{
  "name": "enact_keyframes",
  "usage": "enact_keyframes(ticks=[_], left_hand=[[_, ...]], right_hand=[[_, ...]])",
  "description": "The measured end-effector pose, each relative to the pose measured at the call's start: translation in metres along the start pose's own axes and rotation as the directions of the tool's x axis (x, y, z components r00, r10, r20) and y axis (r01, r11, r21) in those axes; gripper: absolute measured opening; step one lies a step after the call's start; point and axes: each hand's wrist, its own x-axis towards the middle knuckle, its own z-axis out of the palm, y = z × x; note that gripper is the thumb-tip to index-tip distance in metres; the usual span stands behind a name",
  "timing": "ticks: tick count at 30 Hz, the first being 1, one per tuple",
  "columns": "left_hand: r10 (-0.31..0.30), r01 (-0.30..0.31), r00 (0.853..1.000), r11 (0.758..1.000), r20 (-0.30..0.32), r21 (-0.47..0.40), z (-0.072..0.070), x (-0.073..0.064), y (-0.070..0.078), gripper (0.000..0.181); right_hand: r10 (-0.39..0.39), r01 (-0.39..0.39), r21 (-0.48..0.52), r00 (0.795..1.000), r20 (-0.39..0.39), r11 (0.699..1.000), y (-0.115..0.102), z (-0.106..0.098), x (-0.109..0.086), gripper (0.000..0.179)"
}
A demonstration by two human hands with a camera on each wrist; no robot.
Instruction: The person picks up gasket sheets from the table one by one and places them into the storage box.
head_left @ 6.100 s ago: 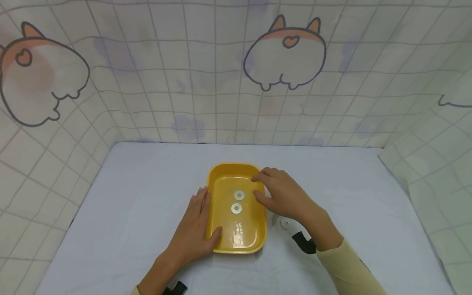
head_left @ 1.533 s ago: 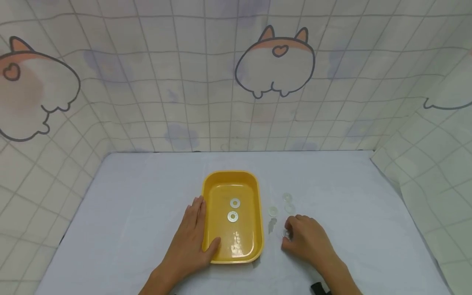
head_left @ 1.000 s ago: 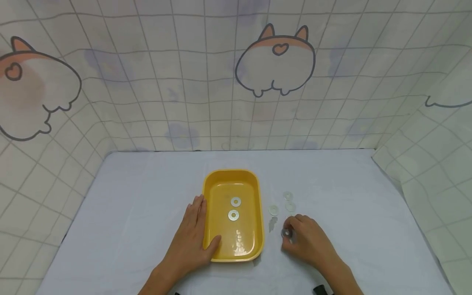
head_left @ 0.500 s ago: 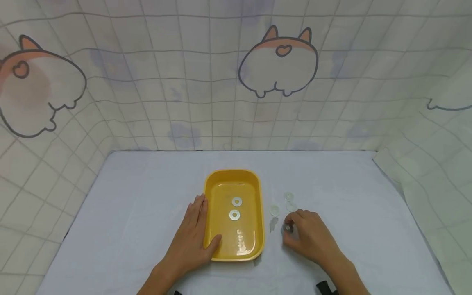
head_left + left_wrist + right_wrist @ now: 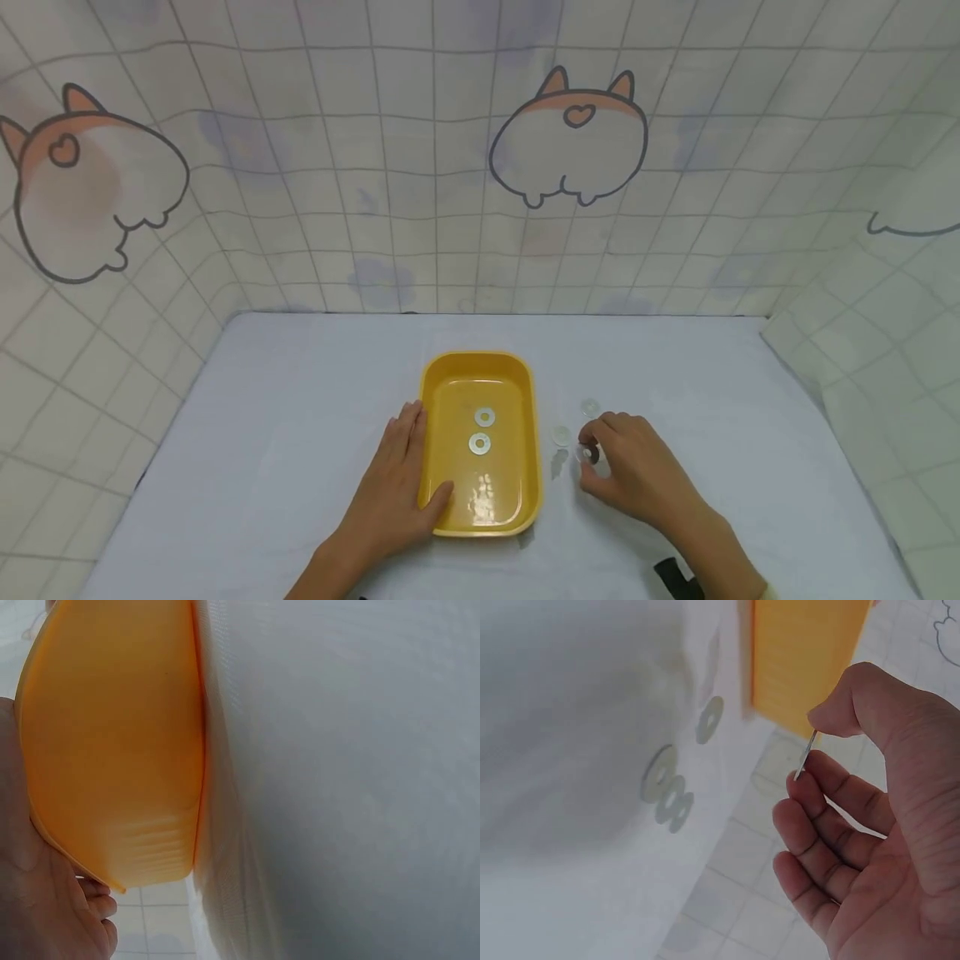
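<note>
The right hand is pinching a thin, silvery, flat ring-shaped washer between thumb and fingertips, its other fingers bending loosely, and is holding it clear of the white cloth-covered table, just beyond the right edge of a glossy yellow rectangular plastic tray. The left hand is lying unclenched, its fingers resting straight along the tray's left edge and its thumb reaching over the rim near the near-left corner. Two white ring-shaped washers are lying inside on the tray's floor, one beyond the other, while four pale loose rings are lying on the table off the tray's right edge, the right hand partly covering them in the head view. The tray's raised right wall is standing between the pinched washer and the tray's floor
</note>
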Motion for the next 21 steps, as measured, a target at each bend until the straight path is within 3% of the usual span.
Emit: enact_keyframes(ticks=[12, 21], left_hand=[[0.04, -0.039, 0.997, 0.999, -0.065, 0.01, 0.001, 0.0, -0.001, 0.098], [0.008, -0.008, 1.0, 1.0, -0.018, -0.024, 0.0, 0.0, 0.001, 0.098]], right_hand=[[-0.032, 0.032, 0.003, 0.998, 0.049, 0.999, -0.007, -0.014, 0.03, 0.018], [-0.06, 0.06, 0.01, 0.995, 0.073, 0.998, -0.015, -0.016, 0.049, 0.017]])
